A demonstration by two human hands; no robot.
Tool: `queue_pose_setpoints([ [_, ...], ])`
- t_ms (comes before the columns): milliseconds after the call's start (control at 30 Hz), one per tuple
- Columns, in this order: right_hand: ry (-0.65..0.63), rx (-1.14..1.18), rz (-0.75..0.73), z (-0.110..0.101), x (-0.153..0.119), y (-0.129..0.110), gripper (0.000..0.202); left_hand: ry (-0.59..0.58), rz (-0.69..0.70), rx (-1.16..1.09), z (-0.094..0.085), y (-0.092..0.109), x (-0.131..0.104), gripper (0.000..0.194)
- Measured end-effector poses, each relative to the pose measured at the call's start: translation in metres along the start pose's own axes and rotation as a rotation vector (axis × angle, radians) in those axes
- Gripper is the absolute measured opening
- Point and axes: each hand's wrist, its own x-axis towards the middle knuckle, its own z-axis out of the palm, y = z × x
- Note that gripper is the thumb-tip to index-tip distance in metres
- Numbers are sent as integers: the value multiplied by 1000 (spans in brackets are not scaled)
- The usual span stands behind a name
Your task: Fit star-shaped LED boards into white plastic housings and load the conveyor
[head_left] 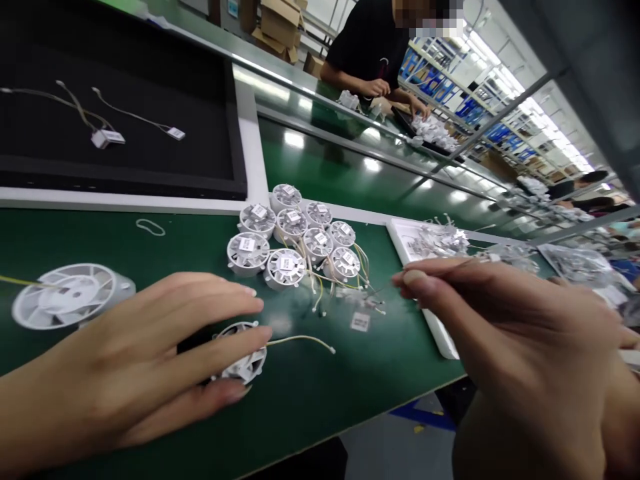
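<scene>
My left hand is wrapped over a small white fan housing on the green table, its thumb and fingers at the rim. A thin wire with a small plug trails from that housing to the right. To the right, my right hand is raised over the table with thumb and index finger pinched; what they hold, if anything, is too small to make out. Beyond the hands stands a cluster of several white round fans with square labels and wires. A blurred piece with a white label appears between the hands.
A larger white fan lies at the left. Behind it, a black tray holds wired parts. A white tray with small parts is at the right, partly behind my right hand. A person works across the green conveyor.
</scene>
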Motion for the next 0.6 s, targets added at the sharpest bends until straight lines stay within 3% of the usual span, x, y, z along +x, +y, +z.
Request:
queue_pose_setpoints([
  [133, -128, 269, 33, 24, -4, -30, 14, 0, 102, 64, -5, 8, 5, 54],
  [267, -337, 526, -63, 45, 4, -42, 11, -1, 79, -303, -8, 19, 14, 74],
  [433, -300, 565, 8, 63, 15, -40, 19, 1, -155, -625, -4, 32, 16, 74],
  [600, -311, 608, 43, 71, 17, -38, 25, -60, -233, -644, -3, 38, 13, 105],
])
